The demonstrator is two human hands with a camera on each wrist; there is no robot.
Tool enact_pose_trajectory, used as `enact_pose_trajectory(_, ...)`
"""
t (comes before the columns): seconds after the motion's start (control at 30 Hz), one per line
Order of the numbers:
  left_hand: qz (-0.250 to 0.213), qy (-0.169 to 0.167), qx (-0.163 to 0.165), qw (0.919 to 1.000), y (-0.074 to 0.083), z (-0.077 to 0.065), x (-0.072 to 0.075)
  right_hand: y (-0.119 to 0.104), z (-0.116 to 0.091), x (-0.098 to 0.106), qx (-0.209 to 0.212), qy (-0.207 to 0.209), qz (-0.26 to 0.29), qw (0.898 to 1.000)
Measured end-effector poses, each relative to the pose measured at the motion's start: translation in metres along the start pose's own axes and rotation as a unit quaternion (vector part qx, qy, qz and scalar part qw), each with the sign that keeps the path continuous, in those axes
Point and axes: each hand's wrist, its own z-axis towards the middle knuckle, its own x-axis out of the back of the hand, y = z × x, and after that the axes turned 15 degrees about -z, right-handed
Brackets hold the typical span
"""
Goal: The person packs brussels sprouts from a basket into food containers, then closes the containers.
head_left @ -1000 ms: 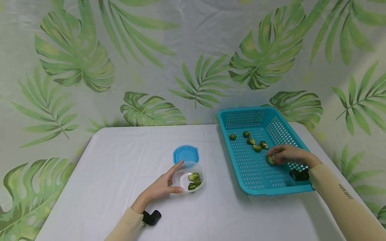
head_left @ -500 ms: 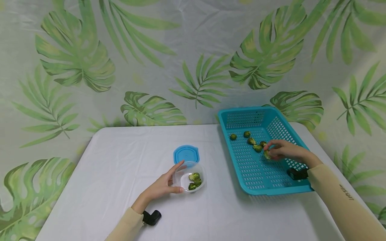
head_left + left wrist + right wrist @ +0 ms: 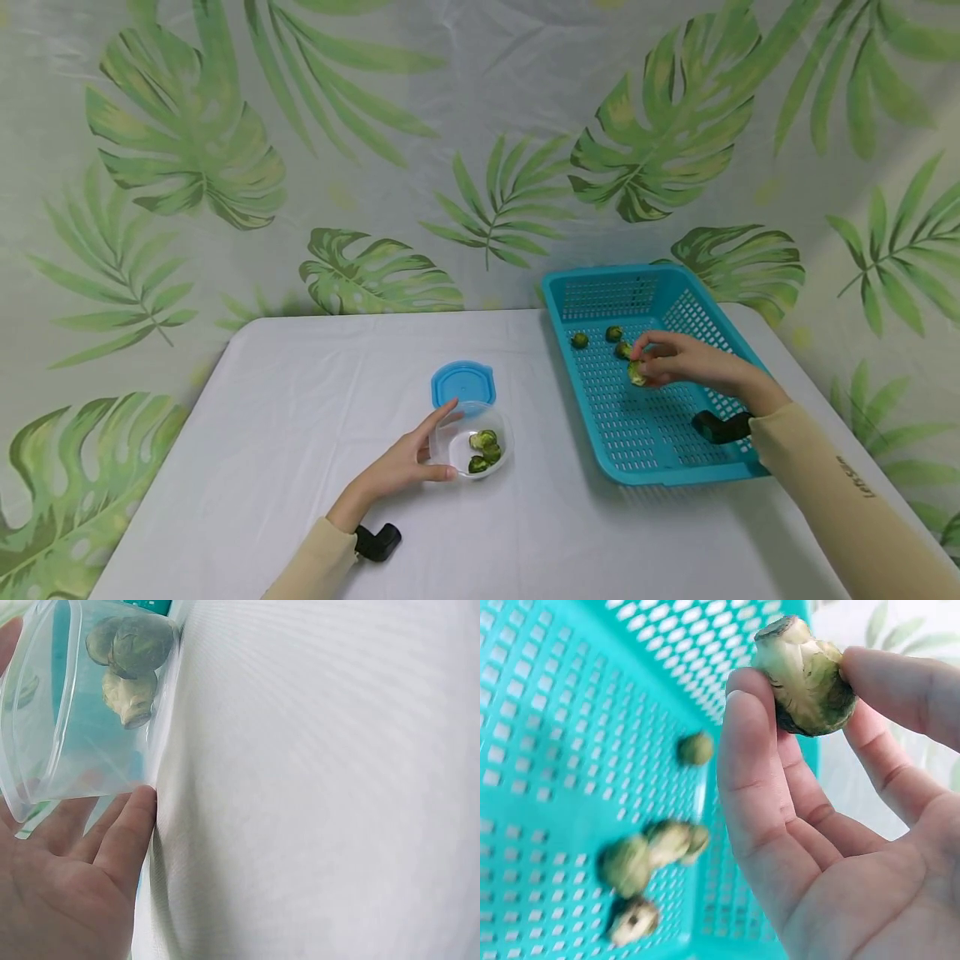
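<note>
Over basket (image 3: 645,437): right hand (image 3: 688,363) pinches sprout (image 3: 810,686) by its sides, seemingly for grip | left of basket: left hand (image 3: 401,458), fingers wide, touches tub (image 3: 455,450), likely steadying it

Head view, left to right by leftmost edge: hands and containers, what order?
Left hand → clear plastic tub with small green Brussels sprouts → teal rectangular perforated plastic basket → right hand, pinching one pale-stemmed green sprout.
</note>
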Motion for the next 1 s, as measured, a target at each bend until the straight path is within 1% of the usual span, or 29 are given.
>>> enact_pose_trajectory(0.17, -0.002, 0.0, 0.0, 1.0, 0.0, 0.0, 0.0, -0.02, 0.004, -0.007, 0.034, 0.0, 0.001, 0.999)
enact_pose_trajectory(0.4, -0.002, 0.002, -0.001, 1.0, 0.0, 0.0, -0.001, -0.043, 0.014, -0.018, 0.085, -0.009, 0.018, 0.996)
enact_pose_trajectory(0.57, 0.001, 0.004, -0.001, 1.0, 0.0, 0.0, -0.001, -0.062, 0.023, -0.029, 0.094, -0.016, 0.025, 0.995)
enact_pose_trajectory(0.7, 0.0, 0.003, -0.003, 1.0, 0.0, 0.0, -0.001, -0.075, 0.033, -0.04, 0.095, -0.023, 0.018, 0.995)
enact_pose_trajectory(1.0, 0.001, 0.002, -0.004, 1.0, -0.001, 0.0, -0.001, -0.091, 0.052, -0.059, 0.113, -0.041, 0.012, 0.993)
